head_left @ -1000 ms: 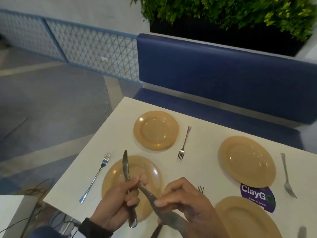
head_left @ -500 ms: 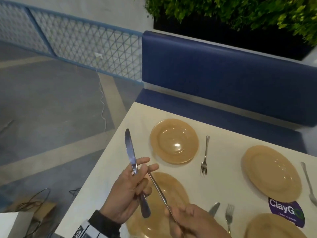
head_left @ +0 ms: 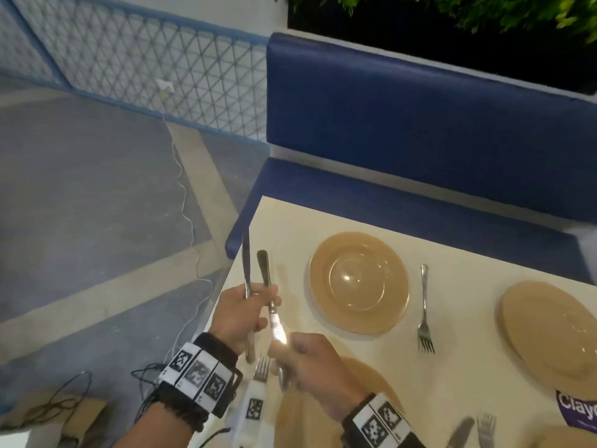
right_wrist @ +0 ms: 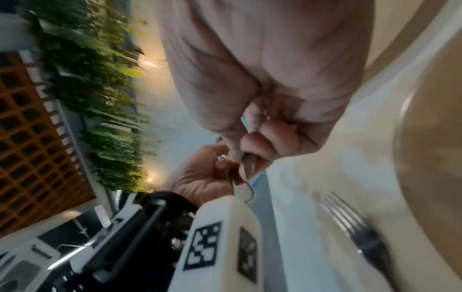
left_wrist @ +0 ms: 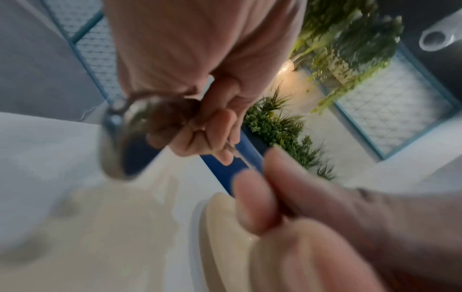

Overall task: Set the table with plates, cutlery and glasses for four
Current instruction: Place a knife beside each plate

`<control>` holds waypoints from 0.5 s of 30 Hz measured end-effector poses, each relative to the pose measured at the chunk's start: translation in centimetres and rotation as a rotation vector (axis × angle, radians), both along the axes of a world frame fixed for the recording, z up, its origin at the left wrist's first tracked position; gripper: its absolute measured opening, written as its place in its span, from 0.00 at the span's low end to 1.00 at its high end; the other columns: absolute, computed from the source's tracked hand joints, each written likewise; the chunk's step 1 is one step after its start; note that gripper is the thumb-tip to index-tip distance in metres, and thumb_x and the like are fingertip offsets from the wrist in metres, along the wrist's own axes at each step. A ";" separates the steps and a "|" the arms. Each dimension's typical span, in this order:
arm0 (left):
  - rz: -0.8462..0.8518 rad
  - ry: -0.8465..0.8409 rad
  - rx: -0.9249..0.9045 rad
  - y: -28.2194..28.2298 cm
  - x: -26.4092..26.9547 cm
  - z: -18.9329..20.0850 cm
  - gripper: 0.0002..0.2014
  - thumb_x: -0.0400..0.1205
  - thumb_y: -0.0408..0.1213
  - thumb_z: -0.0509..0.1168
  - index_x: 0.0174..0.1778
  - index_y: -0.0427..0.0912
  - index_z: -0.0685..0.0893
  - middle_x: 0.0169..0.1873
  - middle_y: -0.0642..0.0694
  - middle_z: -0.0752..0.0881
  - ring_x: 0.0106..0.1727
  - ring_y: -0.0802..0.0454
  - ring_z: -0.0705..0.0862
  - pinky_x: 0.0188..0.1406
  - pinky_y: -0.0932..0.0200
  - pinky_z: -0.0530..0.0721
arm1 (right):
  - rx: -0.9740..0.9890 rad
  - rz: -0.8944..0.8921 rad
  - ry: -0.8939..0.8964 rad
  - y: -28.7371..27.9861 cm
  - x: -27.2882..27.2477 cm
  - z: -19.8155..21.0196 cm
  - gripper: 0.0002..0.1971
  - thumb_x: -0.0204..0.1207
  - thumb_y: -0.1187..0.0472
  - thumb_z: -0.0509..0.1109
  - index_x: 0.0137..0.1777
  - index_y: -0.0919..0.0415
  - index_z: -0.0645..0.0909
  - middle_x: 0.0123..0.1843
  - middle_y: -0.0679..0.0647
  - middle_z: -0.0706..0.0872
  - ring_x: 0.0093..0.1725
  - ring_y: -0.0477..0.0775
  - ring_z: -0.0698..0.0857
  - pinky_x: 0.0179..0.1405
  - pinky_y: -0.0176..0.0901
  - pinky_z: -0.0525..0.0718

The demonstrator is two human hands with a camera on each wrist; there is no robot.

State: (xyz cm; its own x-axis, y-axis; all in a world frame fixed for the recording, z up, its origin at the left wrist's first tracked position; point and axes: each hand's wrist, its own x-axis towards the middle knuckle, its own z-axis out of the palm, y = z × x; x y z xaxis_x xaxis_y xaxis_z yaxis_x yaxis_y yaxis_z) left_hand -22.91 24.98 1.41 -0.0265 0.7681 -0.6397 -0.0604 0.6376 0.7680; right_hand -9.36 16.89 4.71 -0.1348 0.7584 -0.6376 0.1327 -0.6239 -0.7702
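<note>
Honestly, both fists are clamped on knives: left hand (head_left: 240, 313) holds one knife (head_left: 246, 270) blade-up, right hand (head_left: 315, 367) pinches another's blade (head_left: 277, 328), probably heading for the plate (head_left: 358, 282) at two o'clock.

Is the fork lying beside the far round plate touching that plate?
Apart. In the head view, a clear strip of bare table separates the fork from the plate's right rim.
</note>
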 end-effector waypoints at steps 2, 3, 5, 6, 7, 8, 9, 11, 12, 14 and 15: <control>-0.040 0.048 -0.002 1.6 0.4 -1.5 0.07 0.80 0.37 0.75 0.45 0.35 0.89 0.35 0.42 0.91 0.35 0.50 0.83 0.26 0.59 0.77 | -0.019 -0.053 -0.013 1.2 0.1 -0.9 0.14 0.83 0.56 0.69 0.42 0.68 0.85 0.34 0.58 0.86 0.25 0.48 0.78 0.25 0.31 0.73; -0.074 0.067 -0.017 2.0 0.7 -2.2 0.08 0.80 0.36 0.75 0.46 0.33 0.89 0.35 0.42 0.90 0.36 0.48 0.82 0.26 0.59 0.77 | -0.037 -0.095 -0.019 2.0 0.1 -1.6 0.14 0.84 0.57 0.69 0.44 0.69 0.85 0.33 0.57 0.87 0.24 0.48 0.78 0.24 0.31 0.73; -0.138 0.076 -0.047 2.9 1.4 -3.3 0.08 0.80 0.34 0.74 0.46 0.31 0.90 0.33 0.41 0.88 0.36 0.45 0.81 0.30 0.56 0.81 | -0.072 -0.153 -0.016 3.7 0.1 -2.8 0.14 0.83 0.56 0.69 0.44 0.68 0.86 0.31 0.57 0.88 0.24 0.48 0.76 0.24 0.35 0.71; -0.154 0.079 -0.060 3.6 1.6 -3.7 0.07 0.80 0.33 0.74 0.43 0.31 0.90 0.32 0.42 0.87 0.36 0.44 0.82 0.35 0.53 0.83 | -0.077 -0.166 -0.021 4.5 0.0 -3.3 0.14 0.83 0.55 0.70 0.44 0.67 0.86 0.31 0.57 0.88 0.24 0.49 0.76 0.25 0.36 0.71; -0.157 0.086 -0.067 4.3 1.8 -4.2 0.07 0.80 0.33 0.74 0.39 0.33 0.90 0.31 0.42 0.87 0.36 0.43 0.82 0.38 0.50 0.83 | -0.074 -0.171 -0.039 5.2 0.0 -3.9 0.15 0.83 0.55 0.70 0.42 0.67 0.86 0.30 0.57 0.88 0.24 0.49 0.76 0.25 0.37 0.71; -0.158 0.099 -0.074 5.1 2.0 -4.6 0.07 0.79 0.32 0.74 0.36 0.34 0.90 0.31 0.42 0.86 0.36 0.43 0.81 0.39 0.50 0.83 | -0.069 -0.174 -0.065 5.8 0.1 -4.3 0.16 0.82 0.54 0.70 0.39 0.66 0.87 0.30 0.57 0.88 0.24 0.49 0.76 0.26 0.38 0.72; -0.165 0.124 -0.075 5.9 2.2 -5.0 0.07 0.79 0.32 0.74 0.35 0.36 0.89 0.31 0.41 0.86 0.34 0.44 0.80 0.37 0.51 0.81 | -0.069 -0.175 -0.092 6.3 0.1 -4.7 0.17 0.82 0.54 0.70 0.36 0.63 0.87 0.29 0.57 0.88 0.24 0.49 0.76 0.26 0.38 0.73; -0.203 0.194 -0.053 7.3 2.4 -5.7 0.07 0.79 0.33 0.75 0.36 0.38 0.89 0.30 0.43 0.85 0.29 0.47 0.78 0.35 0.55 0.78 | -0.096 -0.189 -0.134 6.9 0.0 -5.4 0.17 0.81 0.53 0.71 0.31 0.60 0.87 0.31 0.57 0.88 0.26 0.49 0.77 0.29 0.40 0.75; -0.224 0.226 -0.042 7.9 2.6 -5.9 0.07 0.79 0.33 0.75 0.35 0.39 0.89 0.28 0.45 0.85 0.27 0.50 0.77 0.37 0.56 0.78 | -0.121 -0.203 -0.147 7.1 -0.2 -5.8 0.16 0.80 0.54 0.71 0.31 0.59 0.87 0.32 0.56 0.88 0.27 0.49 0.78 0.30 0.40 0.77; -0.245 0.277 -0.005 8.8 3.0 -6.4 0.06 0.76 0.35 0.77 0.34 0.42 0.90 0.27 0.49 0.86 0.28 0.52 0.80 0.40 0.55 0.80 | -0.148 -0.239 -0.158 7.2 -0.6 -6.4 0.14 0.80 0.58 0.72 0.32 0.60 0.88 0.32 0.54 0.88 0.28 0.48 0.81 0.31 0.39 0.79; -0.253 0.314 0.016 9.2 3.3 -6.7 0.05 0.74 0.36 0.78 0.33 0.44 0.90 0.28 0.50 0.88 0.31 0.51 0.83 0.40 0.55 0.83 | -0.145 -0.247 -0.166 7.1 -0.7 -6.5 0.13 0.79 0.60 0.72 0.34 0.62 0.89 0.32 0.55 0.88 0.29 0.48 0.82 0.32 0.39 0.81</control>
State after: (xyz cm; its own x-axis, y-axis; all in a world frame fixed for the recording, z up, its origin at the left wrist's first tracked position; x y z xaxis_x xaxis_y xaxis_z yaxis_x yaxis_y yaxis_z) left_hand -19.65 34.18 -5.28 -0.0273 0.7852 -0.6186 0.3364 0.5900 0.7340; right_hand -10.04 23.96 -1.83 0.1569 0.6547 -0.7394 0.0803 -0.7547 -0.6511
